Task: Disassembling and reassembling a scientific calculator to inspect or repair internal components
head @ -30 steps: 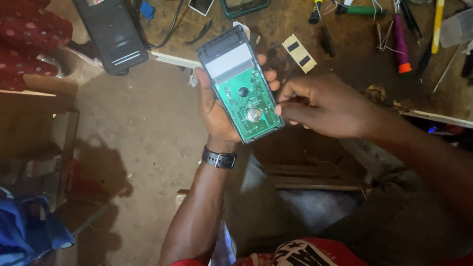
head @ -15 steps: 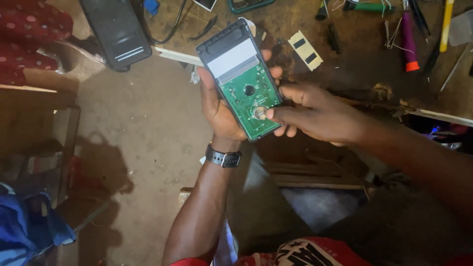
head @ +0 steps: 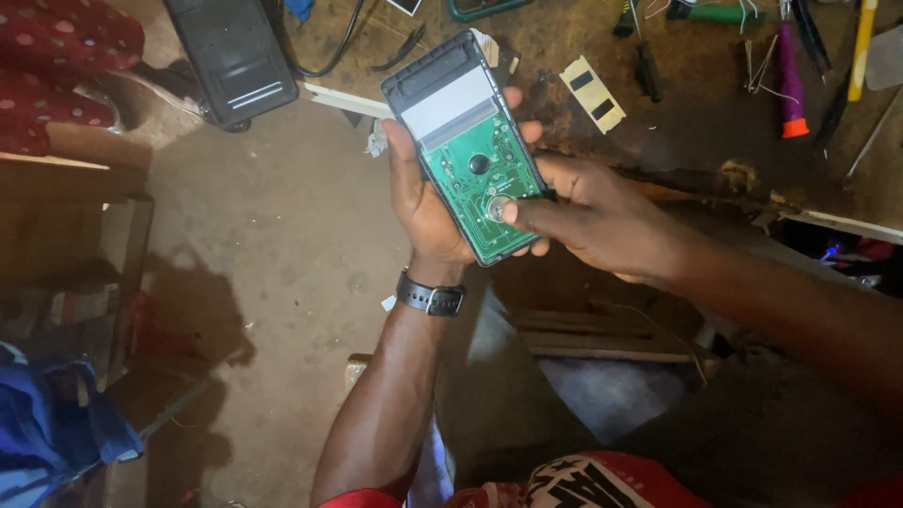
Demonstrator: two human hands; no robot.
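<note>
My left hand (head: 419,202) holds an opened hand-held device (head: 466,141) from behind: a dark case with a grey-white panel at its top and a bare green circuit board (head: 480,183) below. A black watch sits on that wrist. My right hand (head: 602,221) reaches in from the right, and its fingertips press on a round silver coin cell (head: 497,208) low on the board.
A black back cover (head: 235,56) lies on the floor at the upper left. The worn workbench (head: 715,122) at the upper right carries a purple-handled tool (head: 788,80), a yellow tool, wires and a small cream part (head: 593,92). Blue cloth (head: 56,423) lies at the lower left.
The right hand has moved left onto the board, and its fingertips now rest on the coin cell. The device has shifted slightly in view.
</note>
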